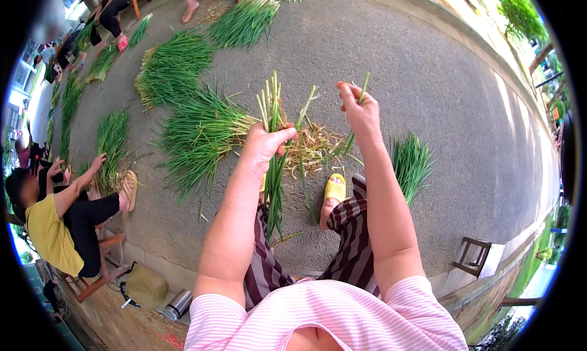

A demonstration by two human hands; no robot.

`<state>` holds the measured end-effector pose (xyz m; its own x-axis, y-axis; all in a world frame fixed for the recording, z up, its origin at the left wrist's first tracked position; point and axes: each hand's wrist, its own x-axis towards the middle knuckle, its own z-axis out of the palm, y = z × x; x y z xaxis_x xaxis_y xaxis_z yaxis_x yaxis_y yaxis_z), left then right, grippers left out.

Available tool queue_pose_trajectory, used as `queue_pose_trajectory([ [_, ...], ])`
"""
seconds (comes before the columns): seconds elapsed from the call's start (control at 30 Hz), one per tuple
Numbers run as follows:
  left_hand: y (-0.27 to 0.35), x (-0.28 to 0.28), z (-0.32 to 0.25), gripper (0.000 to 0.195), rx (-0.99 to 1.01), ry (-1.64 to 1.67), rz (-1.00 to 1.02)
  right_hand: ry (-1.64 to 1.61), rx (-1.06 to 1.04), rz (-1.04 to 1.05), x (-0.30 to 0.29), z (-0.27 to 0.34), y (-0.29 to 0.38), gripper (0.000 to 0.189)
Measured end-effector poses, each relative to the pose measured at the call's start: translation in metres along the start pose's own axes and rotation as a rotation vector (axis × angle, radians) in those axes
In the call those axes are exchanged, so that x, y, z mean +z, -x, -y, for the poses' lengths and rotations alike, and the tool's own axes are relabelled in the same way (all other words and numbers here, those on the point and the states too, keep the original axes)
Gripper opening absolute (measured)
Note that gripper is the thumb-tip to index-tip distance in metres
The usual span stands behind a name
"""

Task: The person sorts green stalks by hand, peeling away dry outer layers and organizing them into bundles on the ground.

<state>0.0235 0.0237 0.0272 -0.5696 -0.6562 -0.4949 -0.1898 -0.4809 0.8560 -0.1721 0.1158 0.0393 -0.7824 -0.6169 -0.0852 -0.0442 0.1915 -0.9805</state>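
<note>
My left hand (pixel 270 144) is closed around a small bunch of long green stalks (pixel 275 181), which look like garlic chives or scallions. Their pale cut ends point up and away from me, and the leaves hang toward my lap. Another stalk (pixel 305 108) leans out beside my left thumb. Raised to the right, my right hand (pixel 360 105) pinches a single green stalk (pixel 364 87) between thumb and fingers. On the ground between and beyond my hands lies a heap of dry, yellowish trimmings (pixel 314 149). A large pile of the same greens (pixel 202 131) spreads to the left.
More greens (pixel 176 66) lie farther left, and a smaller bundle (pixel 411 165) rests right of my right forearm. A person in a yellow top (pixel 52 234) sits at left, handling greens. A steel flask (pixel 178 305) lies near a bag (pixel 146 287); a small stool (pixel 479 258) stands at right.
</note>
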Motion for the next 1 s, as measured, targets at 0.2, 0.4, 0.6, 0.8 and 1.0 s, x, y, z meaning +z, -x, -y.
queue_pose_trajectory([
  [0.2,0.003,0.004,-0.003,0.018,-0.004,-0.036,0.031,0.125,-0.006,0.16,0.013,-0.003,0.007,0.032],
  [0.4,0.0,0.002,0.0,0.016,-0.003,-0.011,0.057,-0.006,-0.093,-0.191,-0.01,-0.01,-0.013,0.024],
  [0.6,0.001,0.0,-0.001,0.014,-0.012,0.025,0.066,0.335,0.145,0.036,-0.021,-0.004,-0.01,0.042],
  [0.8,0.001,0.002,-0.001,0.015,-0.014,0.057,0.074,0.661,-0.244,0.068,0.003,-0.02,0.01,0.028],
  [1.0,0.001,-0.001,-0.002,0.017,-0.024,0.071,0.043,0.63,0.106,0.3,0.005,0.012,0.013,0.036],
])
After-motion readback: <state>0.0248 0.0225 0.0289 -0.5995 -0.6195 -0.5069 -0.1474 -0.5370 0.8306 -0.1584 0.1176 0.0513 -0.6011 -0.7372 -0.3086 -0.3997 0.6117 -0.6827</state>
